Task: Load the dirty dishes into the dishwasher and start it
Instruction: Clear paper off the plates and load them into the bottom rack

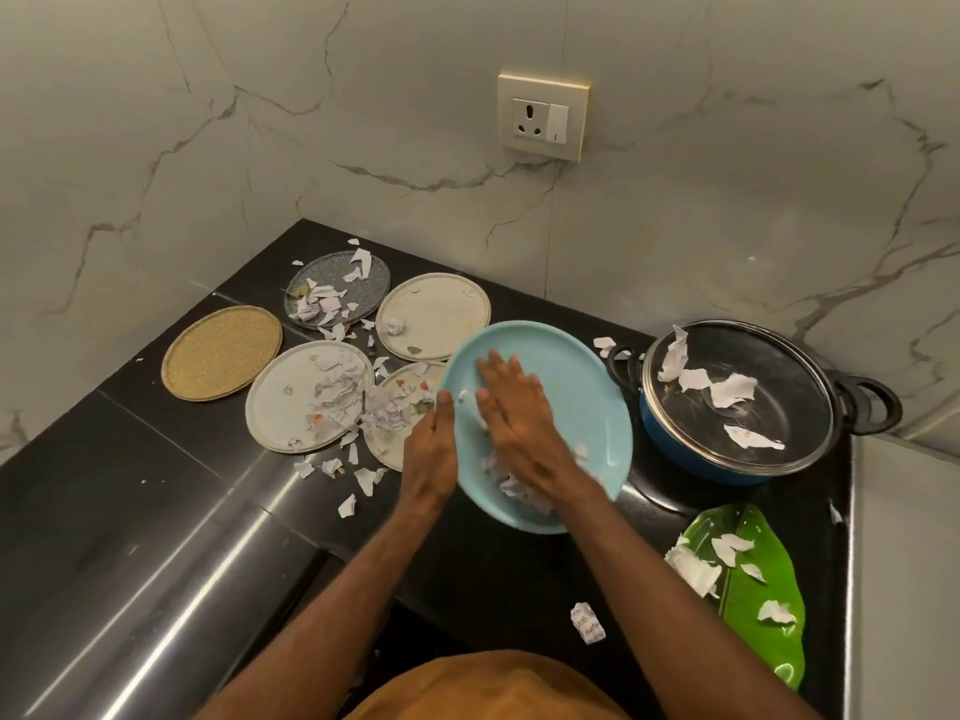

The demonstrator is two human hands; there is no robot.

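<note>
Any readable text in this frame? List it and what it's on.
"cloth in": crumpled scrap on the counter beside the green leaf plate; its other lines are blurred.
Print on scraps over the white plate and on the glass lid: too small to read.
Wall socket: no legible marking.

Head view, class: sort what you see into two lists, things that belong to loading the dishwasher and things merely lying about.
Belongs to the job: blue plate, cream plates, grey plate, tan plate, lidded blue pot, green leaf dish.
Lying about: paper scraps, wall socket.
</note>
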